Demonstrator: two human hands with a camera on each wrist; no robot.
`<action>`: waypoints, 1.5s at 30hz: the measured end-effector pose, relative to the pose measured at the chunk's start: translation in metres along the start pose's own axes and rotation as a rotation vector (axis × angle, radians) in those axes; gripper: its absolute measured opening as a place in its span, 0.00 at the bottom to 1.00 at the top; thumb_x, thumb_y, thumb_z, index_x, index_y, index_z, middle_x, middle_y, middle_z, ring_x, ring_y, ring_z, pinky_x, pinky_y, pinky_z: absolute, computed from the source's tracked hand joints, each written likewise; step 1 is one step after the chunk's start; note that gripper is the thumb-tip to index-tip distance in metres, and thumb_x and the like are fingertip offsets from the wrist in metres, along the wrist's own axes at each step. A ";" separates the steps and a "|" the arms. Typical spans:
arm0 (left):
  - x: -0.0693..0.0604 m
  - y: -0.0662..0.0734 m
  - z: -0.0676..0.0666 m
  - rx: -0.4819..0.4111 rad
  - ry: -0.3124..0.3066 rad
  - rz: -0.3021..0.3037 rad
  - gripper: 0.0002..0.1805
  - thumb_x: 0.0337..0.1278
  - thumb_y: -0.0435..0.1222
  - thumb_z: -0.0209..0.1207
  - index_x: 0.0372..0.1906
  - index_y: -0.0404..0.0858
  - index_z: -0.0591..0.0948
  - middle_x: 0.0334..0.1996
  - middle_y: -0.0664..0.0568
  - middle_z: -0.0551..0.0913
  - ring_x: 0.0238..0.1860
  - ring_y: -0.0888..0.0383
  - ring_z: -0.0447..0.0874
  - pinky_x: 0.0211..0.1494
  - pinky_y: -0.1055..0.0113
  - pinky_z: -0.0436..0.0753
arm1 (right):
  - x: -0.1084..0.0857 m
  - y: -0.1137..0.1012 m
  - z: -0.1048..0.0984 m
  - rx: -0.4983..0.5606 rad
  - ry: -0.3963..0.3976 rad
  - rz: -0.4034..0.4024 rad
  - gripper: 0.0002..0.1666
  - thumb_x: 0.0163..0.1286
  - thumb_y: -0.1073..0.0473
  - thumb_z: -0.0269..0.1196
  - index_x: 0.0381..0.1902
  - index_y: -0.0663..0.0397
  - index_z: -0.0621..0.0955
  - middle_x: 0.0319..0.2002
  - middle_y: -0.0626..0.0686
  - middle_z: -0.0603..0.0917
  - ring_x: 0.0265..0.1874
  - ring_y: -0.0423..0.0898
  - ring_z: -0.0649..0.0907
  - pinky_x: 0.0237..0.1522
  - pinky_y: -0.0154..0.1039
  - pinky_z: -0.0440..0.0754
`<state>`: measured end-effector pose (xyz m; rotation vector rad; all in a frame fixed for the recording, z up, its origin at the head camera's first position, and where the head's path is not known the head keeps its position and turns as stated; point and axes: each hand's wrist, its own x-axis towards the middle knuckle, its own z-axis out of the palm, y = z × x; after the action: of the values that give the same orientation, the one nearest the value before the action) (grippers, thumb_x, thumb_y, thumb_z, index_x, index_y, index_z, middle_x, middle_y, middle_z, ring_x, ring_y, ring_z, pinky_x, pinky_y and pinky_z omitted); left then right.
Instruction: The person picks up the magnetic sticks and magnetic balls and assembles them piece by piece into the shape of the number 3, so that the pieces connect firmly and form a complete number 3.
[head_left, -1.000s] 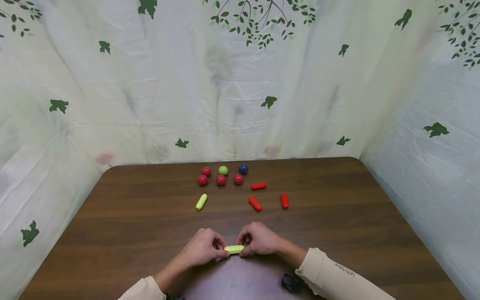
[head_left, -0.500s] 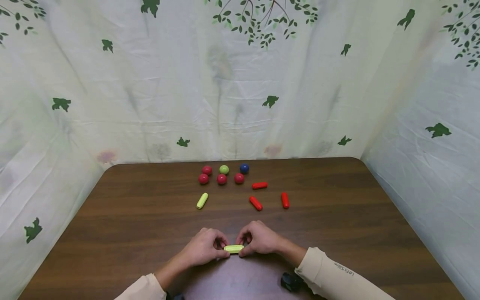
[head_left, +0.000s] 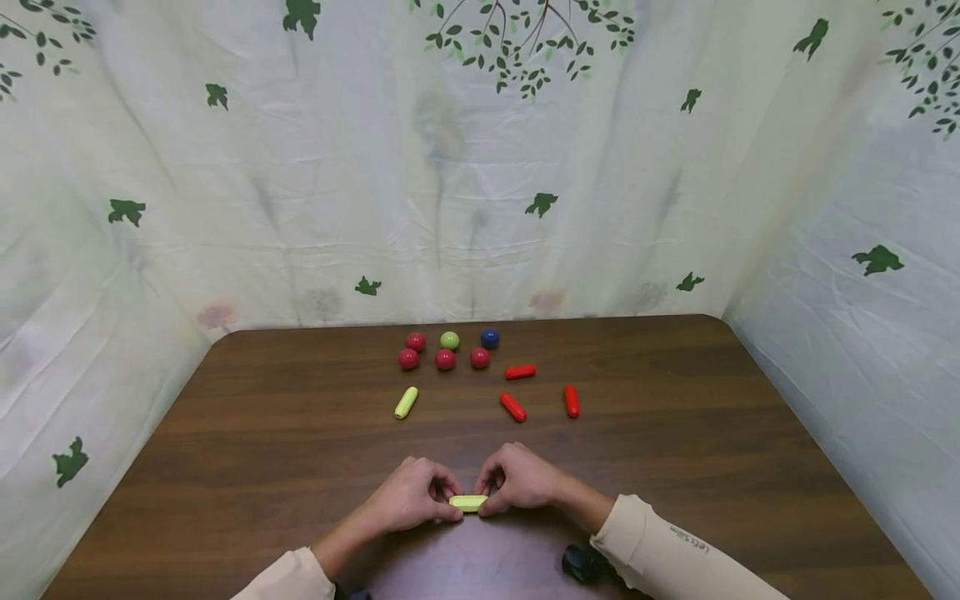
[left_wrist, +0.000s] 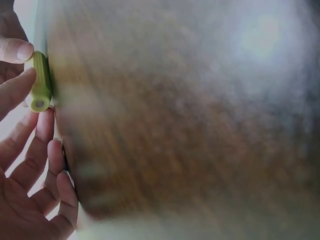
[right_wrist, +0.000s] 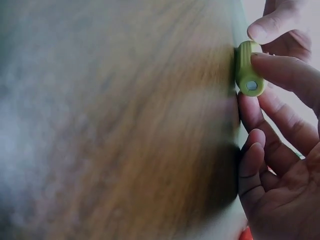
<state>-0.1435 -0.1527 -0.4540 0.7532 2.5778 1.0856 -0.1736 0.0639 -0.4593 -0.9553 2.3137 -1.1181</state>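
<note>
Left hand (head_left: 411, 496) and right hand (head_left: 521, 478) still pinch a grooved yellow-green rod (head_left: 468, 502) by its ends at the wood-grained worktop (head_left: 262, 425).

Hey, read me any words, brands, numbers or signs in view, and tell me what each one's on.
"LetsSlim", on the right sleeve; it's small and soft, so spelling and spacing are uncertain.
I see no readable text on the yellow-green stick held by the left hand and right hand, the red sticks, the balls or the leaf-patterned cloth.
</note>
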 end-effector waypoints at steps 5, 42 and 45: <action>0.001 0.001 0.000 0.013 -0.003 -0.003 0.08 0.38 0.36 0.75 0.27 0.43 0.86 0.20 0.64 0.81 0.22 0.73 0.74 0.25 0.73 0.73 | 0.001 0.001 -0.002 -0.001 -0.008 0.001 0.07 0.47 0.63 0.75 0.25 0.51 0.87 0.19 0.35 0.78 0.19 0.30 0.72 0.24 0.26 0.68; 0.002 -0.005 -0.001 -0.033 -0.047 -0.022 0.07 0.39 0.37 0.74 0.26 0.44 0.86 0.19 0.64 0.81 0.21 0.71 0.73 0.25 0.74 0.72 | 0.004 0.003 -0.013 0.130 -0.058 0.003 0.13 0.51 0.61 0.75 0.34 0.58 0.84 0.25 0.43 0.81 0.24 0.35 0.77 0.27 0.27 0.71; 0.003 -0.006 -0.001 -0.030 -0.048 -0.017 0.07 0.39 0.38 0.75 0.26 0.44 0.86 0.19 0.65 0.81 0.21 0.71 0.73 0.25 0.74 0.72 | 0.007 0.000 -0.022 0.103 -0.029 0.000 0.14 0.52 0.60 0.75 0.35 0.57 0.84 0.25 0.42 0.81 0.24 0.35 0.77 0.27 0.28 0.72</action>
<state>-0.1486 -0.1553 -0.4573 0.7399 2.5179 1.0846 -0.1918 0.0709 -0.4463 -0.9265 2.2097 -1.2032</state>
